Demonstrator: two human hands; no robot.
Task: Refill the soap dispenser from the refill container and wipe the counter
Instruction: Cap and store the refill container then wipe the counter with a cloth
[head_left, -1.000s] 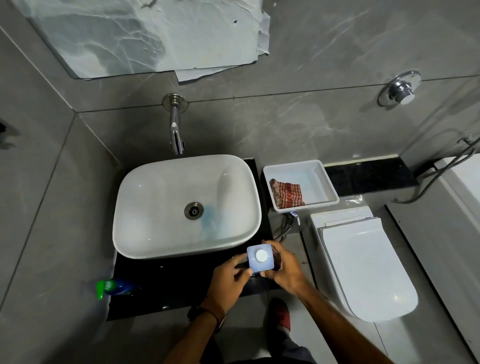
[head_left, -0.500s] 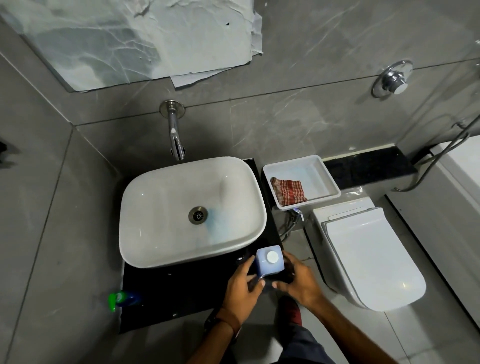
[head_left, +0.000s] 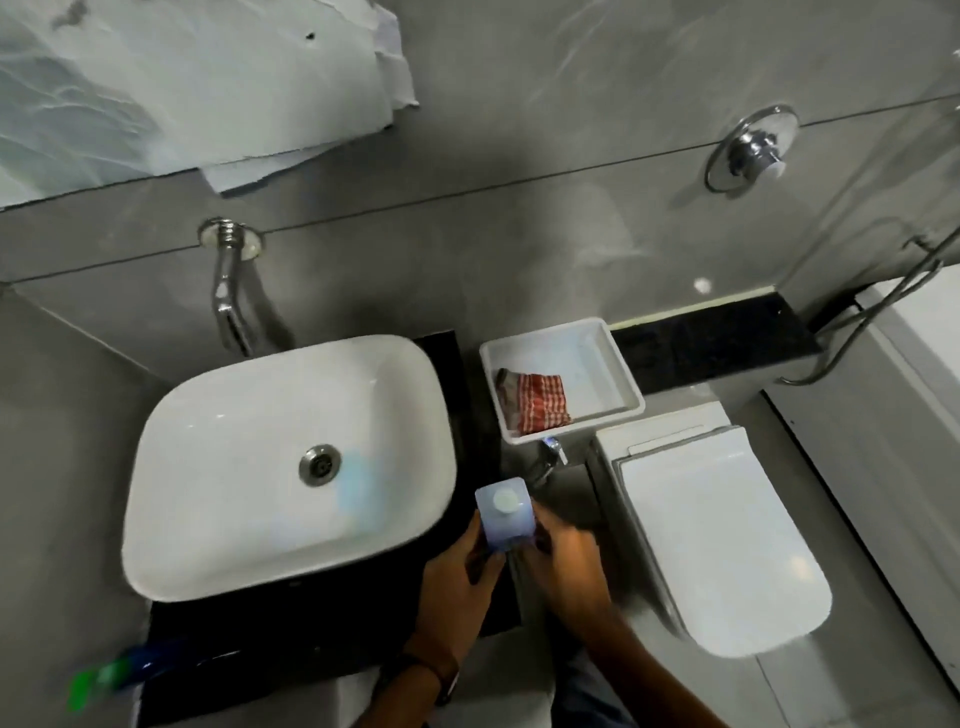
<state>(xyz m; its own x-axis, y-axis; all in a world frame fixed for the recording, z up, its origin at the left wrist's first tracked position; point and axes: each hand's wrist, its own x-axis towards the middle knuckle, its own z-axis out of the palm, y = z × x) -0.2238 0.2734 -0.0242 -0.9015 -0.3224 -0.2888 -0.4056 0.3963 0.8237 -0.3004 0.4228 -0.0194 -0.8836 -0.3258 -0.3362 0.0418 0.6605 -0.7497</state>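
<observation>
Pale-blue refill container (head_left: 505, 517) between both hands' grip.

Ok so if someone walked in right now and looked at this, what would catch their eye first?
Probably the big white basin on the black counter, which fills the left half of the view. Next, the two hands just right of it: the left hand and right hand hold a pale blue container with a white cap at the counter's front corner. Behind them, a red checked cloth lies in a white tray beside the closed toilet.
</observation>
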